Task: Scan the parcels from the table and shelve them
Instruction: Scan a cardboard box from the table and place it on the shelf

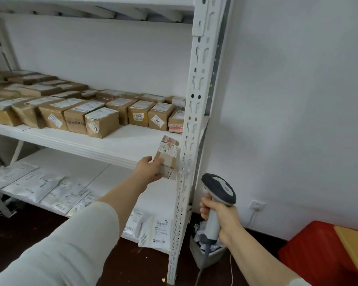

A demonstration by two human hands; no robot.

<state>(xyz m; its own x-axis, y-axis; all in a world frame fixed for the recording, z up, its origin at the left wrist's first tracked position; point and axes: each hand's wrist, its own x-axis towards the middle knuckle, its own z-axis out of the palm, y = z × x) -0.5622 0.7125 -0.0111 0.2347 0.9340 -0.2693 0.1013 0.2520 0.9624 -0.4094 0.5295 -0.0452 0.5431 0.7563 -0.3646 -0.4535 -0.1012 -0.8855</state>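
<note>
We were in a parcel storeroom. A white slotted-steel rack (194, 124) stood against a bare white wall (287, 100). Its middle shelf (132, 141) carried rows of taped cardboard parcels (102, 122), each with a shipping label and several with a numbered sticker (138, 116), one reading 1006. The lower shelf (157, 195) held flat grey mailer bags (35, 182), also labelled. Our right hand (221, 215) gripped a corded barcode scanner (218, 189), and our left hand (148, 169) held a small labelled parcel (167, 155) at the middle shelf's edge. A bin (207, 254) of crumpled paper sat by the rack's foot.
</note>
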